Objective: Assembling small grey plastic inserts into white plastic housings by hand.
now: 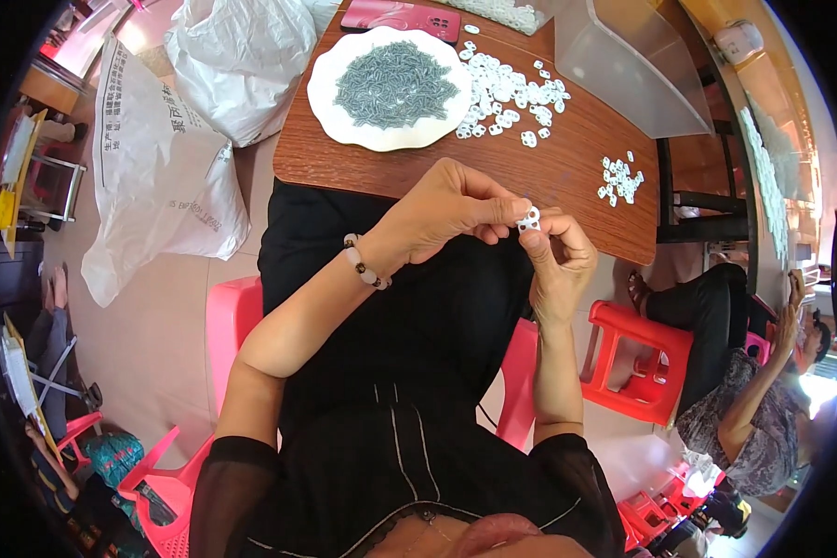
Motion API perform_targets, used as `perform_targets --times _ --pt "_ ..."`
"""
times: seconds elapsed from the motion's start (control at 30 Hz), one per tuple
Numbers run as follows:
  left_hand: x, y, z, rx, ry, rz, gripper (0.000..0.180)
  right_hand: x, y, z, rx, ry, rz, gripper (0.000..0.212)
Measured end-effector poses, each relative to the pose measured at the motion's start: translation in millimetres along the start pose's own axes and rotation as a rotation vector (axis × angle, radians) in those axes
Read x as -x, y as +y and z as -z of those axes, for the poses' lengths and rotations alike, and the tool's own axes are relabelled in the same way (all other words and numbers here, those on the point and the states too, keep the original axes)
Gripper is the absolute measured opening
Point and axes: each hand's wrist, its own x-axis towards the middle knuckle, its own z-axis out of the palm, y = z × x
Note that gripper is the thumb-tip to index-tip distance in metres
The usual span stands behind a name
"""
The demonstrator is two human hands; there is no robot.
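Just past the near edge of the wooden table (381,172), my left hand (451,216) and my right hand (563,265) meet above my lap. Both pinch a small white plastic piece with round holes (529,221) between thumb and fingertips. Any smaller part at the left fingertips is hidden. A white scalloped plate (322,93) beyond my left hand bears a heap of small grey metal screws or pins (395,86). Similar white holed pieces (507,88) lie loose right of the plate. A smaller group of white pieces (620,179) sits near the table's right edge.
A pink phone (400,19) lies behind the plate. A translucent plastic bin (623,70) stands at the far right of the table. Large white sacks (163,177) rest on the floor at left. A red stool (637,363) and a seated person (744,409) are at right.
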Motion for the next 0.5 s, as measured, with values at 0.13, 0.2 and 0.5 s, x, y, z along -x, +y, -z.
perform_targets --times 0.13,0.2,0.5 --pt "0.1 1.7 -0.3 -0.030 -0.015 -0.016 0.024 4.4 1.4 -2.8 0.027 0.029 0.002 0.017" --pt "0.9 3.1 -1.0 -0.029 -0.015 -0.015 0.023 3.7 3.6 -3.8 -0.078 0.055 0.044 0.024" --pt "5.2 1.9 -2.5 -0.031 -0.048 -0.046 0.024 -2.8 -4.5 -4.4 0.211 -0.155 0.100 0.049"
